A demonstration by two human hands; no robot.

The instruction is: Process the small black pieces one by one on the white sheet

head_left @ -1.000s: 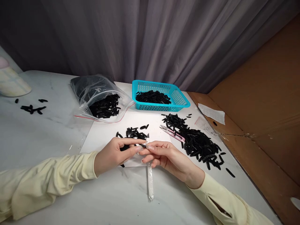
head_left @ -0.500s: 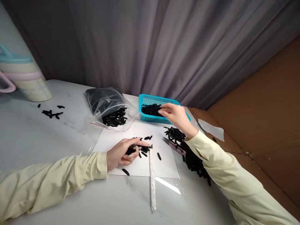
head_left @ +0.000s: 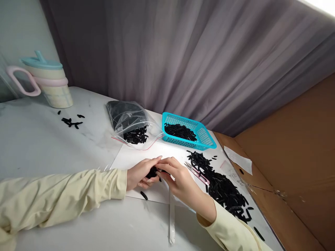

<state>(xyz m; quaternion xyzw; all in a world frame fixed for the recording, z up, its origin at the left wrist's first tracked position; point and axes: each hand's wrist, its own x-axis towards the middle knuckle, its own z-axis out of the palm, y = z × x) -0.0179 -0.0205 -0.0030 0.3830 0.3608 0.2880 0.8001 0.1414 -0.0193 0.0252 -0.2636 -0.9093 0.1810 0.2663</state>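
Note:
My left hand (head_left: 140,173) is curled around a clump of small, long black pieces (head_left: 152,172) over a sheet of white paper (head_left: 123,155). My right hand (head_left: 178,176) meets it there, its thumb and fingers pinched on a black piece at the clump; the fingertips partly hide it. Below my right hand, a thin white-wrapped stick (head_left: 172,223) runs toward me, its upper end covered. Pink-handled thread snips (head_left: 200,175) lie beside a big heap of black pieces (head_left: 225,190) on the right. One loose black piece (head_left: 143,195) lies near my left wrist.
Behind my hands stand a blue basket (head_left: 206,142) holding black pieces and an open zip bag (head_left: 128,116) with more inside. A tumbler (head_left: 56,94) and a few scattered pieces (head_left: 70,122) are at the left. Cardboard (head_left: 295,167) borders the right side.
My right hand has come away from the blue basket, down and left to the clump in my left hand. The view has shifted, so the whole tumbler shows.

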